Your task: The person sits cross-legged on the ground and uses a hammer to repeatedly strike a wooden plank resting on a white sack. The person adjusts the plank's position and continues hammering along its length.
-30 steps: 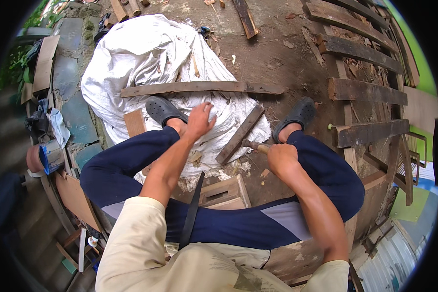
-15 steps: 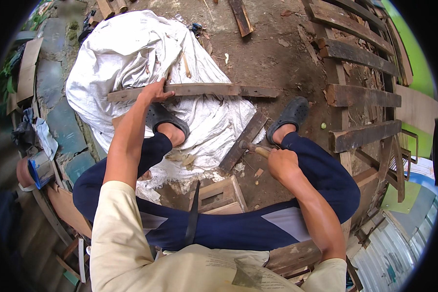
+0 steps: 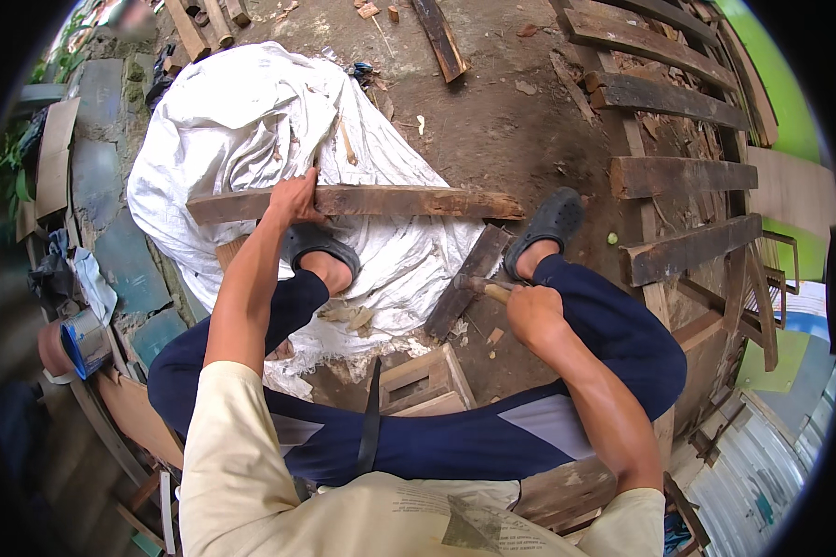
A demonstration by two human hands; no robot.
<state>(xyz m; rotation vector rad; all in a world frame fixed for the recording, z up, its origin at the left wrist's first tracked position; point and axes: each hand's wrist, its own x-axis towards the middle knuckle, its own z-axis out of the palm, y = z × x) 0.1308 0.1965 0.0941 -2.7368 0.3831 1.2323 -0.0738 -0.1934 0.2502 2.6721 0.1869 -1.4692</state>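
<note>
My left hand (image 3: 295, 198) is closed round a long wooden plank (image 3: 409, 201) near its left part. The plank lies across a crumpled white woven sack (image 3: 223, 121), its right end over the dirt. My right hand (image 3: 533, 312) grips a hammer (image 3: 486, 288) by its wooden handle, the metal head pointing left. Beneath the hammer head a shorter dark board (image 3: 469, 278) rests slantwise on the sack's edge and the ground. My feet, in dark clogs (image 3: 545, 226), stand either side of that board.
At right, a row of dark boards (image 3: 683, 177) lies across long beams. A small wooden frame (image 3: 427, 382) sits between my knees. A loose stick of wood (image 3: 438, 39) lies on the dirt ahead, and several pieces (image 3: 189, 30) are at the far left.
The plank in my left hand has turned so a wider face shows, and has shifted slightly left and nearer me. My right hand with the hammer has barely moved.
</note>
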